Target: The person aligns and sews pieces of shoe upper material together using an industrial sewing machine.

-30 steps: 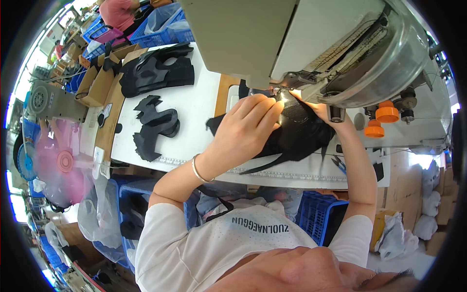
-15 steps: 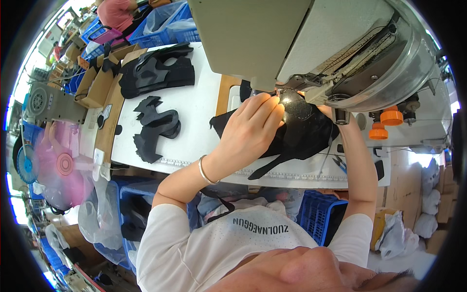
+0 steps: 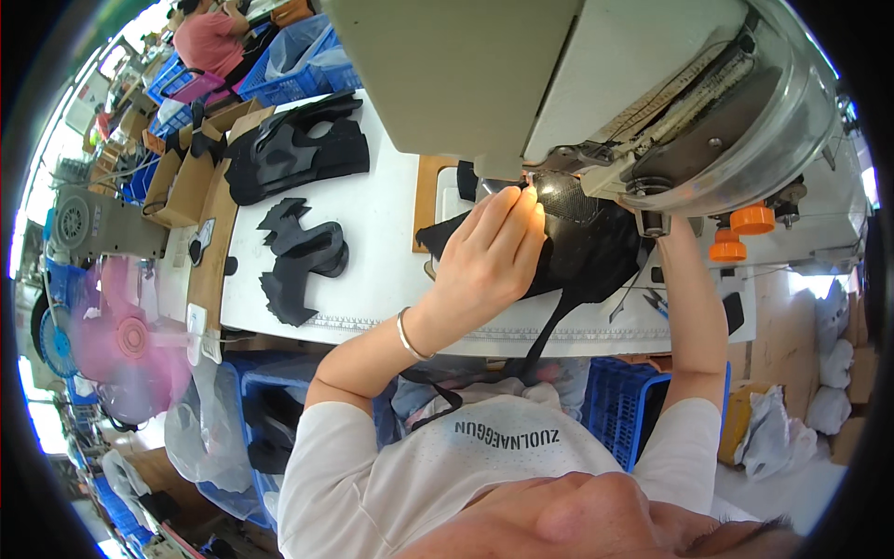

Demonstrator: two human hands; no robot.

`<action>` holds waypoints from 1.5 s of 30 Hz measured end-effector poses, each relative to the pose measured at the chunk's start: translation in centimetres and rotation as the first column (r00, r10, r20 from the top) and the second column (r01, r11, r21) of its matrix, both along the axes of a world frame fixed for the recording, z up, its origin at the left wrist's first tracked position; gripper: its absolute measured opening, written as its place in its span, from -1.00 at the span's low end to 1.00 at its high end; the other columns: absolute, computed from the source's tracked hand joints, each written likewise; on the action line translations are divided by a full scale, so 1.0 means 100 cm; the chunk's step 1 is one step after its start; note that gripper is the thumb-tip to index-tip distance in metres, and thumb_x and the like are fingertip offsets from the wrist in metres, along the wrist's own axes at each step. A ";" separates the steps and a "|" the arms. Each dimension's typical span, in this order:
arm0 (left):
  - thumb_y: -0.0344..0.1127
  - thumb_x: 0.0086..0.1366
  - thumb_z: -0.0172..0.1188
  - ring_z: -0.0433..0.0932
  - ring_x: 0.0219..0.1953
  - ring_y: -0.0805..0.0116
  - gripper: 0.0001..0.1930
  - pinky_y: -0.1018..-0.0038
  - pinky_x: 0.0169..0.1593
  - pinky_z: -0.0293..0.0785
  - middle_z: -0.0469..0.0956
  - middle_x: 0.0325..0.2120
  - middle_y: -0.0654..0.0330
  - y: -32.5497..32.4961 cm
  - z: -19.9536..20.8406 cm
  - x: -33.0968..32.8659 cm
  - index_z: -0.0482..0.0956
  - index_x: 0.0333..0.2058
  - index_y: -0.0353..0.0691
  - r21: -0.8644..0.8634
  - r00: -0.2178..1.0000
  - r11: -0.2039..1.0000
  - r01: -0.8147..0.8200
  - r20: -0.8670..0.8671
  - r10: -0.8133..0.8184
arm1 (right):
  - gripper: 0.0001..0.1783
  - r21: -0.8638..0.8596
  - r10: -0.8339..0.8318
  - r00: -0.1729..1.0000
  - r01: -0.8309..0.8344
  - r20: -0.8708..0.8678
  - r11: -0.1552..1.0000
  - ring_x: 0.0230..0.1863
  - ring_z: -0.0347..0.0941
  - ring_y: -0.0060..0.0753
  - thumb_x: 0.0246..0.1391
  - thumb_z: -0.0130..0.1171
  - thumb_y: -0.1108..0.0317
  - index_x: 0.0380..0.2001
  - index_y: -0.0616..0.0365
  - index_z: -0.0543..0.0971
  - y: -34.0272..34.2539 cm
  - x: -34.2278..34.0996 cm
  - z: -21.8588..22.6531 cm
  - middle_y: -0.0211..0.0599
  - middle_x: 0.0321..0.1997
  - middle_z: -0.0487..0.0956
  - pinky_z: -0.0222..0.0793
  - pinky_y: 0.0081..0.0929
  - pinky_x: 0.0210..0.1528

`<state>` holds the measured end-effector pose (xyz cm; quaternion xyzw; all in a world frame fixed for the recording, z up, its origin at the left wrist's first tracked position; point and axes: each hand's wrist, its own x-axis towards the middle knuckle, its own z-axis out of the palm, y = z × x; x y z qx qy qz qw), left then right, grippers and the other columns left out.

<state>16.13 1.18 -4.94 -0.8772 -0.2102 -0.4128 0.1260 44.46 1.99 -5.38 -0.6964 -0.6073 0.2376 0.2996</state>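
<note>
My left hand (image 3: 492,250) has its fingers pressed together, pinching the edge of a black shoe upper (image 3: 587,252) under the sewing machine head (image 3: 466,84). The upper has a shiny mesh part lit by a small lamp, and a narrow strap of it hangs over the table's front edge. Behind the machine's lower parts my right hand (image 3: 677,230) is mostly hidden at the upper's right side; its fingers do not show. On the white table (image 3: 391,270) to the left lie a stack of black cut pieces (image 3: 307,154) and a smaller stack of curved dark pieces (image 3: 303,256).
Small snips (image 3: 657,303) lie near the table's right front. Orange knobs (image 3: 751,220) stick out from the machine. A pink fan (image 3: 130,340) stands left, with an open cardboard box (image 3: 177,182) behind it. Blue crates (image 3: 610,410) sit below the table edge. Another person (image 3: 209,42) sits far left.
The upper has turned a little at the needle, and its strap has swung from lying on the table to hanging over the front edge. My left hand has shifted slightly, still pinching.
</note>
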 end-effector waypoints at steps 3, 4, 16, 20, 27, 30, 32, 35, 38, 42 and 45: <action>-0.43 -0.01 0.32 0.51 -0.05 0.08 -0.65 0.28 -0.05 0.53 0.52 -0.19 0.01 0.001 -0.007 0.005 0.56 -0.21 -0.46 -0.007 0.998 1.000 0.015 0.067 -0.015 | -0.58 -0.007 -0.053 0.998 0.053 -0.022 0.999 0.01 0.49 -0.47 0.08 0.26 0.17 -0.04 0.18 0.58 0.007 0.000 0.002 -0.25 -0.01 0.60 0.36 -0.45 0.07; -0.43 0.00 0.33 0.51 -0.05 0.07 -0.65 0.28 -0.05 0.53 0.52 -0.19 0.02 0.001 -0.009 0.006 0.56 -0.21 -0.46 0.002 0.998 1.000 -0.005 0.070 0.005 | -0.57 -0.010 -0.067 0.997 0.066 -0.028 0.998 0.01 0.49 -0.47 0.08 0.26 0.17 -0.04 0.17 0.58 0.003 0.002 0.002 -0.25 -0.01 0.60 0.36 -0.45 0.08; -0.59 0.09 0.26 0.54 -0.05 0.12 -0.79 0.32 -0.03 0.50 0.60 -0.25 0.12 -0.008 -0.011 0.008 0.66 -0.25 -0.30 -0.270 0.920 0.960 0.073 0.389 0.040 | -0.55 0.346 -0.112 0.958 0.202 -0.262 0.916 0.03 0.44 -0.44 0.12 0.27 0.23 0.03 0.25 0.52 -0.078 -0.019 -0.029 -0.24 -0.05 0.55 0.37 -0.44 0.07; -0.55 0.11 0.29 0.46 -0.10 0.23 -0.79 0.41 -0.07 0.43 0.56 -0.20 0.18 -0.016 -0.012 0.010 0.66 -0.24 -0.24 -0.466 0.828 0.884 0.042 0.511 0.230 | -0.75 0.239 -0.159 0.885 0.284 -0.437 0.929 -0.32 0.48 -0.64 0.20 0.12 0.45 -0.07 0.28 0.50 -0.091 -0.031 -0.007 -0.38 -0.30 0.57 0.42 -0.67 -0.36; -0.44 0.11 0.37 0.47 -0.31 0.37 -0.74 0.52 -0.16 0.39 0.56 -0.36 0.22 -0.010 -0.019 0.006 0.61 -0.19 -0.27 -0.644 0.768 0.740 0.192 0.568 0.295 | -0.71 0.233 -0.034 0.801 0.213 -0.597 0.949 -0.47 0.48 -0.64 0.21 0.14 0.37 -0.04 0.26 0.56 -0.076 -0.017 0.021 -0.36 -0.34 0.60 0.34 -0.73 -0.48; -0.43 0.11 0.38 0.51 -0.32 0.35 -0.74 0.52 -0.20 0.42 0.62 -0.34 0.18 -0.010 -0.018 0.005 0.61 -0.19 -0.28 -0.639 0.764 0.746 0.187 0.572 0.299 | -0.69 0.540 -0.099 0.895 0.347 -0.434 0.767 -0.53 0.44 -0.63 0.24 0.13 0.34 0.00 0.23 0.45 -0.076 -0.041 -0.010 -0.31 -0.34 0.56 0.33 -0.71 -0.50; -0.43 0.12 0.38 0.53 -0.30 0.37 -0.74 0.53 -0.18 0.42 0.65 -0.31 0.17 -0.012 -0.017 0.004 0.61 -0.19 -0.28 -0.659 0.760 0.730 0.183 0.566 0.320 | -0.67 0.584 0.003 0.857 0.348 -0.515 0.734 -0.58 0.43 -0.60 0.28 0.10 0.32 0.03 0.21 0.35 -0.094 -0.063 -0.036 -0.25 -0.32 0.53 0.33 -0.68 -0.54; -0.40 0.14 0.37 0.42 -0.30 0.53 -0.76 0.59 -0.12 0.35 0.58 -0.38 0.33 -0.014 -0.018 0.007 0.63 -0.20 -0.29 -0.691 0.732 0.674 0.259 0.596 0.330 | -0.64 0.291 0.134 0.467 0.283 -0.874 0.914 -0.58 0.48 -0.52 0.28 0.06 0.35 0.06 0.21 0.26 -0.098 -0.099 -0.053 -0.20 -0.30 0.53 0.38 -0.64 -0.57; -0.40 0.14 0.37 0.40 -0.32 0.56 -0.76 0.60 -0.15 0.36 0.58 -0.39 0.36 -0.011 -0.018 0.004 0.63 -0.19 -0.28 -0.699 0.723 0.653 0.292 0.608 0.328 | -0.61 0.198 0.070 0.355 0.336 -0.932 0.921 -0.52 0.55 -0.46 0.26 0.06 0.41 0.08 0.18 0.23 -0.088 -0.124 -0.036 -0.20 -0.32 0.55 0.47 -0.61 -0.52; -0.44 0.15 0.36 0.54 -0.24 0.53 -0.75 0.61 -0.11 0.43 0.65 -0.30 0.23 -0.011 -0.017 0.003 0.61 -0.18 -0.34 -0.716 0.724 0.630 0.300 0.601 0.339 | -0.59 0.266 0.071 0.462 0.372 -0.884 0.889 -0.49 0.59 -0.43 0.21 0.10 0.49 0.07 0.20 0.24 -0.082 -0.125 -0.031 -0.25 -0.35 0.56 0.55 -0.58 -0.43; -0.44 0.16 0.36 0.47 -0.33 0.61 -0.76 0.66 -0.20 0.39 0.62 -0.37 0.29 -0.010 -0.016 0.006 0.62 -0.18 -0.32 -0.717 0.708 0.612 0.333 0.619 0.341 | -0.72 0.297 0.089 0.499 0.356 -0.862 0.886 -0.49 0.59 -0.45 0.21 0.14 0.46 -0.06 0.25 0.36 -0.083 -0.120 -0.038 -0.31 -0.42 0.53 0.55 -0.58 -0.40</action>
